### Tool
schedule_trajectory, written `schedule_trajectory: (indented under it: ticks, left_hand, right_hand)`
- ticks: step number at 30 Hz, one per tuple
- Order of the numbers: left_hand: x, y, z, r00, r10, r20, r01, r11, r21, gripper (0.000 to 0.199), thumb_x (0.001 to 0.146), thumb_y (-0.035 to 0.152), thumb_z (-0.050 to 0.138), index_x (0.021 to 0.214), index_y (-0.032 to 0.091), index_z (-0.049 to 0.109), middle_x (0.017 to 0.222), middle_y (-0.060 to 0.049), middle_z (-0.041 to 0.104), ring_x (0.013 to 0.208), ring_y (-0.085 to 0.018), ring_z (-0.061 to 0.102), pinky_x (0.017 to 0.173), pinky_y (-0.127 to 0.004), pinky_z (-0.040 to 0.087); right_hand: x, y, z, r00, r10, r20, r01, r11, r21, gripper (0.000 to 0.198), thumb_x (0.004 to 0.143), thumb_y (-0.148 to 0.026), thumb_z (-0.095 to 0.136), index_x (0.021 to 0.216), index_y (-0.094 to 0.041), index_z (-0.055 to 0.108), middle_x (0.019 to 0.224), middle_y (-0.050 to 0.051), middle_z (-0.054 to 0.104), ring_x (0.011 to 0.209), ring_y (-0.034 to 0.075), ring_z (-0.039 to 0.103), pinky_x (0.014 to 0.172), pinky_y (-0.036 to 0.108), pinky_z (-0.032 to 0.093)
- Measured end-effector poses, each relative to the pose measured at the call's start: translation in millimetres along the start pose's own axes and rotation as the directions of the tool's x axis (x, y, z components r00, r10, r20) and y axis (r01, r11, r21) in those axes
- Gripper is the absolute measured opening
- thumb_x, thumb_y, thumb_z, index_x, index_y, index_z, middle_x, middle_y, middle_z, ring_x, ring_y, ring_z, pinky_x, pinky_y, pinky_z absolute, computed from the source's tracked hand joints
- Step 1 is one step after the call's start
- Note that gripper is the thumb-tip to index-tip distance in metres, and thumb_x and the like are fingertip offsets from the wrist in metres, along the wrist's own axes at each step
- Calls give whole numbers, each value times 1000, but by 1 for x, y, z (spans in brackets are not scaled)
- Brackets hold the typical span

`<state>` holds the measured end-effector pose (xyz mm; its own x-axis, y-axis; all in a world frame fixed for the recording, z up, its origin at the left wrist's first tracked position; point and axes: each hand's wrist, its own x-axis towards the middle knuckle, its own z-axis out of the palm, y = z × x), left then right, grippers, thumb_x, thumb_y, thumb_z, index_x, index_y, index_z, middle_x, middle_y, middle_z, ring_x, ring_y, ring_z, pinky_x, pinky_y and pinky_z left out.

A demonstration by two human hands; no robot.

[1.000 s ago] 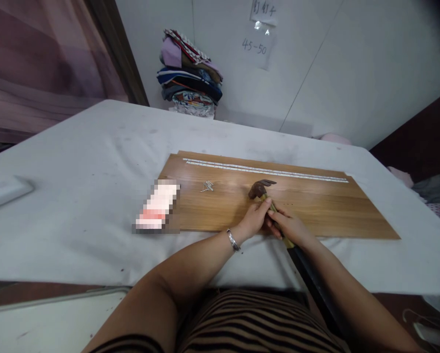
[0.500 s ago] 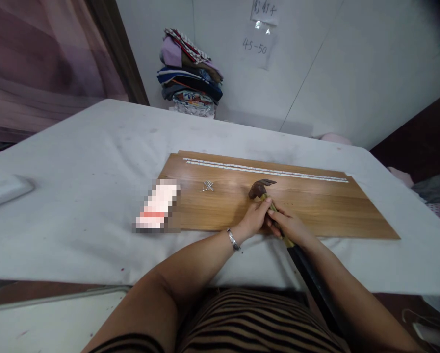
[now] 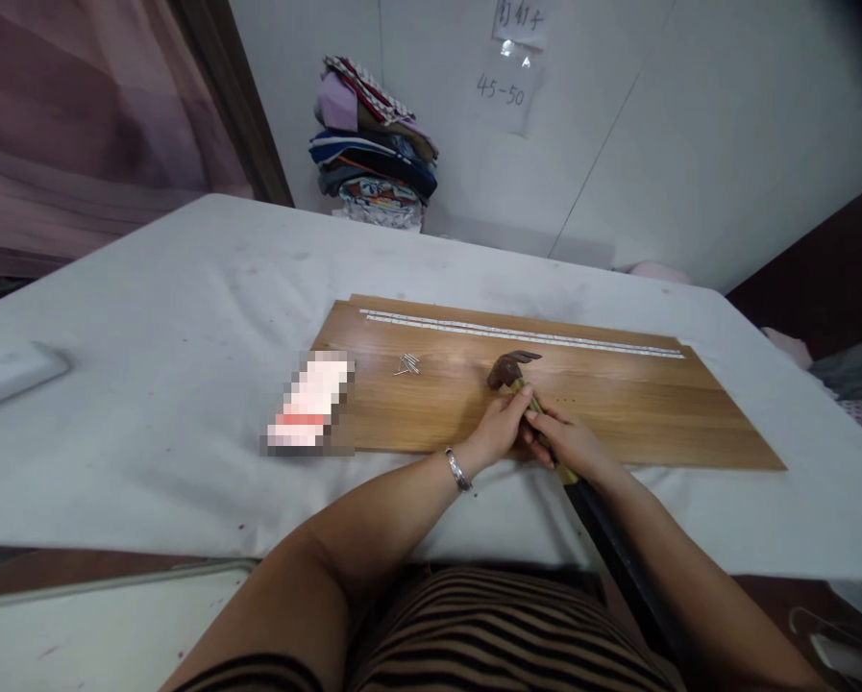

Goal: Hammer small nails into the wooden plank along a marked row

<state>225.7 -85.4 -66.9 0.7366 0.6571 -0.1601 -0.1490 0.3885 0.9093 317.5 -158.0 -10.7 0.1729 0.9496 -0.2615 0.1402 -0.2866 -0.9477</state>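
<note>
Both hands are wrapped round a claw hammer (image 3: 506, 371) above the near side of a wooden board (image 3: 445, 384). My left hand (image 3: 501, 425) closes on the yellowish handle just below the rusty brown head. Close against it, my right hand (image 3: 561, 437) grips the handle a little lower. The dark lower part of the handle runs back under my right forearm toward my body. Left of the hammer, several loose nails (image 3: 407, 364) lie in a small heap on the board. A few tiny dark marks (image 3: 565, 400) show on the board right of the hammer.
Two white measuring strips (image 3: 524, 333) run along the board's far edge. A blurred-out flat object (image 3: 307, 404) covers its left end. The board lies on a white-covered table (image 3: 171, 384). Folded cloth (image 3: 373, 144) is stacked at the back, by a wall with paper signs (image 3: 501, 91).
</note>
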Motion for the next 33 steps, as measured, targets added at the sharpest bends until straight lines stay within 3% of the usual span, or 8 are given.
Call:
schedule_trajectory:
  ticks: [18,23,27,33]
  left_hand:
    - [-3,4,0,999,20,33,-20,1000,9,61,84,76,46,62,19,51,44,1,49,44,-13,55,47,-24,43]
    - [-6,5,2,997,-27,69,30,999,-42,60,84,75,46,63,20,49,44,1,49,43,-14,54,46,-26,44]
    - [-4,4,0,999,-24,35,25,1000,-14,60,85,75,46,64,19,51,44,1,49,45,-15,56,47,-25,44]
    - [-3,3,0,999,1,48,-1,1000,-10,60,85,75,46,64,19,51,45,1,49,45,-14,55,47,-25,42]
  right_hand:
    - [0,4,1,1000,-25,-17,25,1000,17,25,83,-47,55,80,-23,49,58,-7,52,33,7,38,35,22,29]
    - [-3,4,1,999,-30,-21,29,999,-18,24,84,-46,54,80,-23,50,51,-9,48,33,8,37,37,23,29]
    - [-1,1,1,1000,-9,3,9,1000,-4,25,84,-48,53,78,-23,48,49,-9,46,32,8,35,36,23,28]
    - [-2,3,1,999,-32,-13,32,999,-10,24,84,-46,54,80,-23,49,55,-8,51,33,7,38,36,22,30]
